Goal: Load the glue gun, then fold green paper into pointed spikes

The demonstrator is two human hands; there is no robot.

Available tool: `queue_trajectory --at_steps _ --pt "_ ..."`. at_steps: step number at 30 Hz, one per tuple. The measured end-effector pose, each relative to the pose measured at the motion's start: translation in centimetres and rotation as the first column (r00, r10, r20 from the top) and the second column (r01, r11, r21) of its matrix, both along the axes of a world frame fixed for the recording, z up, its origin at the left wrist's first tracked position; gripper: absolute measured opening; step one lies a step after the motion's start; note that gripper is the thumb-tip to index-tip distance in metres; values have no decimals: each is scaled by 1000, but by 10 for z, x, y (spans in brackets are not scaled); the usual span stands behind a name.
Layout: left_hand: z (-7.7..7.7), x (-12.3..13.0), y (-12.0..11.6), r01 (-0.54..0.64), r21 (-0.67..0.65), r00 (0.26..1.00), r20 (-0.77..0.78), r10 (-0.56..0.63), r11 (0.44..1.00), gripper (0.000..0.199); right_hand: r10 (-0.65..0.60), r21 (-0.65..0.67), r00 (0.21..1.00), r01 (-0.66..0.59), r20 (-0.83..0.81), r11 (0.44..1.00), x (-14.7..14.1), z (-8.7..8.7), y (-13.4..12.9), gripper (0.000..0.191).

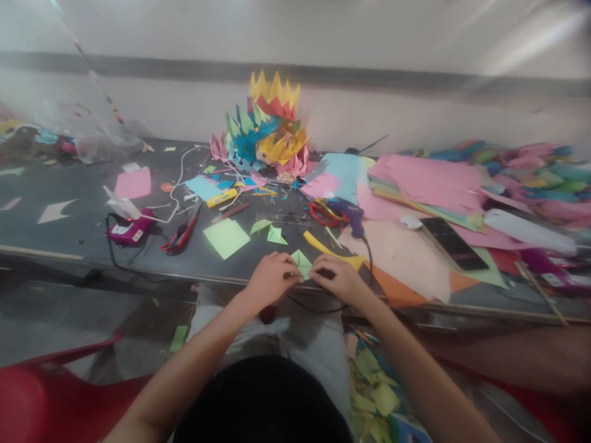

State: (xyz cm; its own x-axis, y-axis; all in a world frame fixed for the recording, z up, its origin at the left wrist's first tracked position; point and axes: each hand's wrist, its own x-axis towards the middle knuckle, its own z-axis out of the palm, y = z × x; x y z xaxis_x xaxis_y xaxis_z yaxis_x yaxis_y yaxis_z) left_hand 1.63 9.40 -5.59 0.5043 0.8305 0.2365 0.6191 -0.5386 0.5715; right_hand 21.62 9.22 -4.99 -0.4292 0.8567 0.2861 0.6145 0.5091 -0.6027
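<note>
Near the table's front edge, my left hand (276, 278) and my right hand (336, 278) pinch a small piece of light green paper (301, 263) from both sides. The paper is folded toward a point and shows a crease down its middle. My fingers cover its lower edges. Just beyond it lie a folded green piece (276, 235) and a green scrap (261, 227). A flat green paper square (226, 238) rests to the left of them. A yellow paper strip (330, 248) lies beside my right hand.
A glue gun (353, 215) and red-handled scissors (325, 213) lie beyond my hands. Pliers (182, 231) and a purple power box (132, 227) are at left. Folded paper models (263, 132) stand at the back. A phone (453, 243) rests on coloured sheets (429, 181) at right.
</note>
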Motion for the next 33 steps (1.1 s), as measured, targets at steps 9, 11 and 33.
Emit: queue_trajectory --at_steps 9,11,33 --pt "0 0 -4 30 79 992 -124 -20 996 10 -45 -65 999 45 2 997 -3 -6 3 11" --pt "2 1 -11 77 151 976 -215 -43 986 13 -53 -94 998 55 19 994 -4 -5 3 10" --pt "15 -14 -19 200 158 933 -331 -139 967 28 14 -367 1000 -23 -26 930 10 11 11 12"
